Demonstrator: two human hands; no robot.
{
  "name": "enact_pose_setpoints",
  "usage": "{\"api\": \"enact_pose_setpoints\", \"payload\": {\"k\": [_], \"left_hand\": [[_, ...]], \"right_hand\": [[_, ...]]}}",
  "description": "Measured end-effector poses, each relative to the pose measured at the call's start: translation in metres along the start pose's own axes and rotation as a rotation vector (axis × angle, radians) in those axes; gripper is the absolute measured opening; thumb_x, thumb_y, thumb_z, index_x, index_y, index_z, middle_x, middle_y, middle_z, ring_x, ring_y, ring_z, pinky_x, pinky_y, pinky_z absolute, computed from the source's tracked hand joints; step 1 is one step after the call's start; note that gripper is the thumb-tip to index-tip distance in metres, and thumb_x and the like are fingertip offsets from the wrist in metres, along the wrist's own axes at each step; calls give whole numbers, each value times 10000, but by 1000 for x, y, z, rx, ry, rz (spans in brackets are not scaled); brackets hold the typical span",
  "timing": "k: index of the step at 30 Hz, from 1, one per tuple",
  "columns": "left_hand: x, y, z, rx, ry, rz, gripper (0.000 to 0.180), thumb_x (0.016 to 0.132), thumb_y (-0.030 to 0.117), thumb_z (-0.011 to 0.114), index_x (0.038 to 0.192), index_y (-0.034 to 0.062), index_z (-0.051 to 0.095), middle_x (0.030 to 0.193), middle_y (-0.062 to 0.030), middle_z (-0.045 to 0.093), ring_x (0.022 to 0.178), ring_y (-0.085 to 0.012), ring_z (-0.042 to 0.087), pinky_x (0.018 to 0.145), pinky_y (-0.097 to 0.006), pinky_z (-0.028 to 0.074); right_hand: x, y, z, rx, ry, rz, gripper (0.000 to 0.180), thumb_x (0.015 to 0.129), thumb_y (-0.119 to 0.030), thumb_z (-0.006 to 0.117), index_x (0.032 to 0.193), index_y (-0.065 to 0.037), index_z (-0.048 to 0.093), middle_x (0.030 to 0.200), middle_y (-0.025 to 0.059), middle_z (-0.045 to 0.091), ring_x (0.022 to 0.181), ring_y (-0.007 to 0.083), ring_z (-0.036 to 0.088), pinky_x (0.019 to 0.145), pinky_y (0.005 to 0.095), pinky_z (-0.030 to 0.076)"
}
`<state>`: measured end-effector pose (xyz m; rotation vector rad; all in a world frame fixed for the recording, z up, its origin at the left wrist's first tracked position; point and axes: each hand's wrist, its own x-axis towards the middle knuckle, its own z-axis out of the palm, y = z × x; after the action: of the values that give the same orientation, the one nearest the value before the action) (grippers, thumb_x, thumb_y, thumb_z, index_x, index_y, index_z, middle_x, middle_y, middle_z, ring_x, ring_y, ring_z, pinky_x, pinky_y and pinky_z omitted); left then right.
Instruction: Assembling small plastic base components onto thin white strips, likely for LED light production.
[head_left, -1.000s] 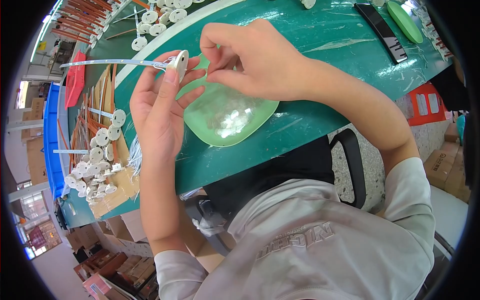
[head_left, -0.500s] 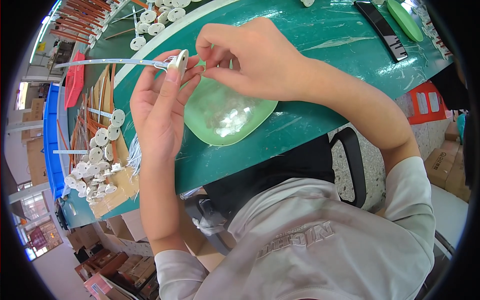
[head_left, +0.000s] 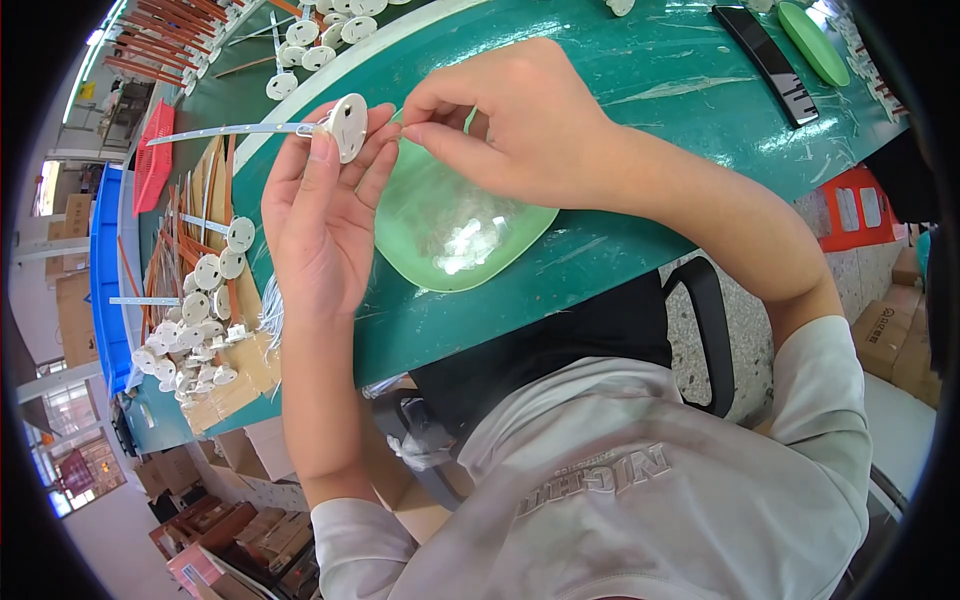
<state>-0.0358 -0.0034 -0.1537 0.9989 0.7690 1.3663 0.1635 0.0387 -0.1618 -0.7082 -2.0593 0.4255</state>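
The left hand grips a round white fitting between its thumb and fingers, palm turned upward; the right hand is curled, thumb and forefinger brought close together at the left hand's fingertips; whether they pinch something small, I cannot tell. The fitting is held up on edge, its holed face turned to the right, just beside the upper left of a green tray; a narrow pale strip with small dots along it runs leftward from the fitting; the tray rests on the green tabletop and bears clear, shiny material, too blurred to tell apart.

As for writing, raised lettering crosses the front of the grey shirt; a brown carton at the right bears a dark round emblem with printed characters beside it; no other writing can be made out.

To the left, a heap of white discs lies partly on cardboard, with reddish-brown strips just above; a red basket and a long blue bin stand beyond; at the upper right, a black slab lies near a green dish.
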Motion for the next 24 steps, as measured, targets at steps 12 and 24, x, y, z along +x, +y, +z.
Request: {"api": "enact_pose_setpoints", "payload": {"k": [12, 24], "left_hand": [[0, -2, -6, -190, -83, 28, 381, 1022, 210, 516, 1284, -65, 483, 1261, -295, 562, 1152, -329, 609, 1006, -391, 517], [-2, -3, -1, -34, -53, 10, 376, 1010, 193, 542, 1300, -36, 476, 1275, -262, 566, 1175, -329, 597, 1034, -405, 488]], "right_hand": [[-2, -1, 3, 73, 91, -42, 78, 842, -78, 696, 898, -24, 699, 786, 87, 709, 689, 192, 698, 597, 288, 577], [0, -3, 0, 31, 205, -104, 60, 841, -36, 686, 899, -25, 673, 778, 72, 690, 681, 176, 686, 594, 271, 554]]}}
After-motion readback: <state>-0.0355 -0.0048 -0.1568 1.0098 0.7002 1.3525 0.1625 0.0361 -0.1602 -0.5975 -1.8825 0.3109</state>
